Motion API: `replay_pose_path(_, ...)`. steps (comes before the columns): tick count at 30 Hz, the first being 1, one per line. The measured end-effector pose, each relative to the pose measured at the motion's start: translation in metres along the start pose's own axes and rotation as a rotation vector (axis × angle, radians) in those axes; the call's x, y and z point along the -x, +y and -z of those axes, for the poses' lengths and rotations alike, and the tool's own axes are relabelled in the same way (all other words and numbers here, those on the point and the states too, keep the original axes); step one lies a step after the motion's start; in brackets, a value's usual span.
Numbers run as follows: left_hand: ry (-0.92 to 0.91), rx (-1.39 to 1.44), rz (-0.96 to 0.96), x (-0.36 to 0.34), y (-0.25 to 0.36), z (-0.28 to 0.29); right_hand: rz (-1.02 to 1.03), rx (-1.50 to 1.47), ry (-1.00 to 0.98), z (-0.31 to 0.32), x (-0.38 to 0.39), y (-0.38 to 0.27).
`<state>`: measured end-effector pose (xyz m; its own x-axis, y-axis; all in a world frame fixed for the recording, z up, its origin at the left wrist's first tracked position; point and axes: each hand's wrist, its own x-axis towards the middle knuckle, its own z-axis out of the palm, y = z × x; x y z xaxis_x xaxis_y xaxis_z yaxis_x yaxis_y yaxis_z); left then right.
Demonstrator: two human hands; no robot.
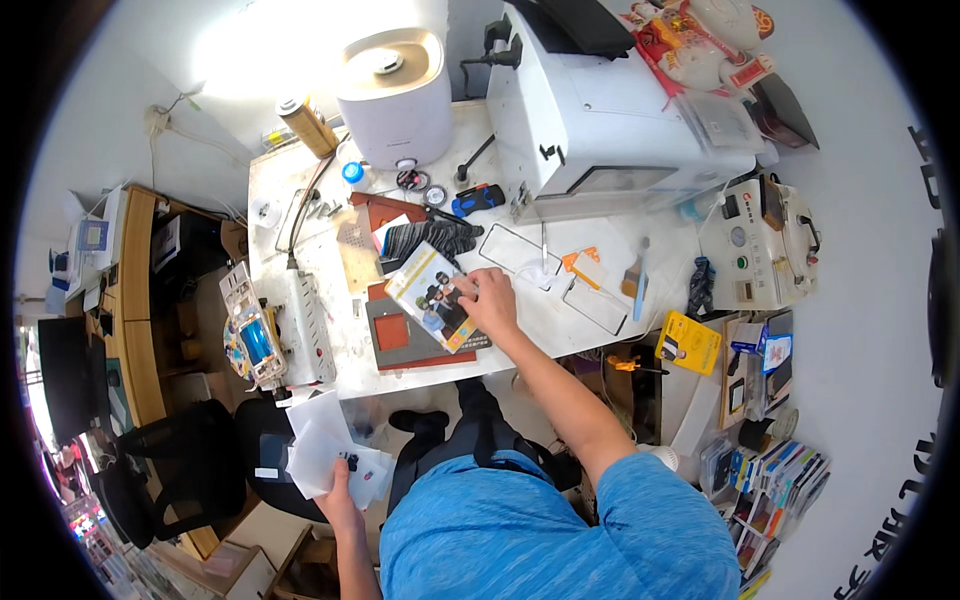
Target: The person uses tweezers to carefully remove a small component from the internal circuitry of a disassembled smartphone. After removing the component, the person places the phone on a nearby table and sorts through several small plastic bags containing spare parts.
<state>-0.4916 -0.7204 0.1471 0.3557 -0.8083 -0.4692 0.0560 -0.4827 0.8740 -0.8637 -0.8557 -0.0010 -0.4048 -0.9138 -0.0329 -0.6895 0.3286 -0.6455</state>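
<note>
Occupying the rear right corner of the worktop [300, 180], a large white machine [600, 110] stands beside a white cylindrical humidifier [392, 95]. A white power strip [308, 325] lies along the left edge. Extended forward, the right hand [490, 300] rests its closed fingers on a printed card package [432, 295] near the front edge, over a grey mat [400, 335]. Lowered off the front-left corner, the left hand [335, 490] grips white wipes [325, 450].
</note>
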Motion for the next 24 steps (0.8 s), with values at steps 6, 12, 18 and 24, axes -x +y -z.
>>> replay_pose_path(6,0.037,0.004,-0.017,0.005,-0.004,-0.005,0.0,0.078,-0.044,0.013,0.007,-0.021)
replay_pose_path(12,-0.012,-0.004,-0.071,0.008,-0.012,-0.004,0.282,-0.109,-0.108,0.049,0.033,-0.086)
replay_pose_path(18,0.037,0.005,-0.08,0.007,-0.016,0.007,0.415,0.174,-0.18,0.014,0.034,-0.091)
replay_pose_path(24,0.274,0.021,-0.152,0.031,-0.005,0.04,0.491,0.159,-0.414,-0.034,0.018,-0.14)
